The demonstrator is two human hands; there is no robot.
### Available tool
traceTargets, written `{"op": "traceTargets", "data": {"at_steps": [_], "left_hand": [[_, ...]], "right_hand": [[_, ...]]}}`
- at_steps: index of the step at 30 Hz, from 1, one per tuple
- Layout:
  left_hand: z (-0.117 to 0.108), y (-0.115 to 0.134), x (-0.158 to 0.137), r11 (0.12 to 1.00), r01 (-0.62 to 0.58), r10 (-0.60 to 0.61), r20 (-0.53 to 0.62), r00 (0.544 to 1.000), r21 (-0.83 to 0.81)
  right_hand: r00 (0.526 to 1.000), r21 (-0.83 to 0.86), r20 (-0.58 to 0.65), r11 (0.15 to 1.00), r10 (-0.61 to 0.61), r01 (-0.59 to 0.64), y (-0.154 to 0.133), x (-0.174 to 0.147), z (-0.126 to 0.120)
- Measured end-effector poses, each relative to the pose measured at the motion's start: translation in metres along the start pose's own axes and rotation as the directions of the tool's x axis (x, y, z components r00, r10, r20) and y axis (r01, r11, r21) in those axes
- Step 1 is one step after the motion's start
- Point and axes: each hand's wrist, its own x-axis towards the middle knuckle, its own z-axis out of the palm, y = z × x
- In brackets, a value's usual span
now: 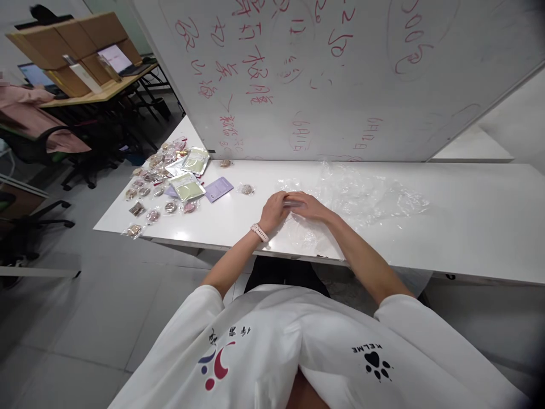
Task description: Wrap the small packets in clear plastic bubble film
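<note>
My left hand [273, 210], with a pale watch band at the wrist, meets my right hand [307, 205] above the table's front half. The fingers of both hands are bent, their tips together, closed on thin clear plastic. Part of that clear plastic bag [304, 232] spreads below and between my hands; its exact outline is hard to make out. Right of my hands lies a heap of crumpled clear plastic bags [366, 196]. A small wrapped round piece [247, 189] rests left of my hands, near a purple packet [218, 189].
Small wrapped pieces [153, 170] crowd the left end of the white table [477, 227], with green-and-silver packets [187, 186] among them. A whiteboard [340, 85] with red writing stands along the back edge. At far left, a person in pink [29, 108] sits at a desk.
</note>
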Motion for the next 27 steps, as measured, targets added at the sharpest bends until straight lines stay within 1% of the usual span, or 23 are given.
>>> {"op": "traceTargets", "data": {"at_steps": [2, 5, 8, 10, 12, 14, 18, 20, 23, 26, 27], "left_hand": [[-0.004, -0.008, 0.008, 0.998, 0.062, -0.062, 0.034, 0.997, 0.004], [-0.011, -0.017, 0.015, 0.998, 0.062, -0.061, 0.111, 0.992, -0.007], [-0.019, -0.023, 0.021, 0.992, 0.061, -0.045, 0.147, 0.988, -0.109], [-0.025, -0.027, 0.025, 0.978, 0.089, -0.060, 0.157, 0.986, -0.186], [-0.029, -0.031, 0.032, 0.968, 0.131, -0.092, 0.181, 0.979, -0.216], [-0.033, -0.034, 0.040, 0.967, 0.162, -0.120, 0.210, 0.970, -0.194], [-0.037, -0.039, 0.060, 0.971, 0.209, -0.183, 0.204, 0.962, -0.113], [-0.036, -0.041, 0.070, 0.961, 0.271, -0.256, 0.197, 0.946, -0.054], [-0.030, -0.042, 0.083, 0.929, 0.366, -0.369, 0.161, 0.915, 0.047], [-0.024, -0.043, 0.093, 0.913, 0.401, -0.408, 0.113, 0.906, 0.078], [-0.022, -0.043, 0.095, 0.912, 0.402, -0.409, 0.116, 0.905, 0.077]], "right_hand": [[0.996, 0.069, 0.072, 0.996, 0.044, -0.049, 0.002, -0.002, -0.015], [0.986, 0.097, 0.155, 0.993, 0.053, -0.068, 0.008, -0.002, -0.032], [0.980, 0.086, 0.194, 0.994, 0.051, -0.069, 0.013, 0.001, -0.039], [0.981, 0.071, 0.189, 0.995, 0.049, -0.063, 0.014, 0.004, -0.038], [0.990, 0.053, 0.128, 0.997, 0.057, -0.064, 0.014, 0.008, -0.034], [0.995, 0.028, 0.025, 0.995, 0.093, -0.093, 0.015, 0.014, -0.030], [0.975, -0.036, -0.146, 0.984, 0.168, -0.175, 0.020, 0.033, -0.024], [0.952, -0.108, -0.219, 0.964, 0.215, -0.243, 0.024, 0.047, -0.022], [0.902, -0.210, -0.316, 0.906, 0.294, -0.369, 0.030, 0.070, -0.015], [0.856, -0.249, -0.392, 0.857, 0.337, -0.451, 0.033, 0.086, -0.005], [0.845, -0.260, -0.410, 0.845, 0.342, -0.468, 0.034, 0.089, -0.002]]}}
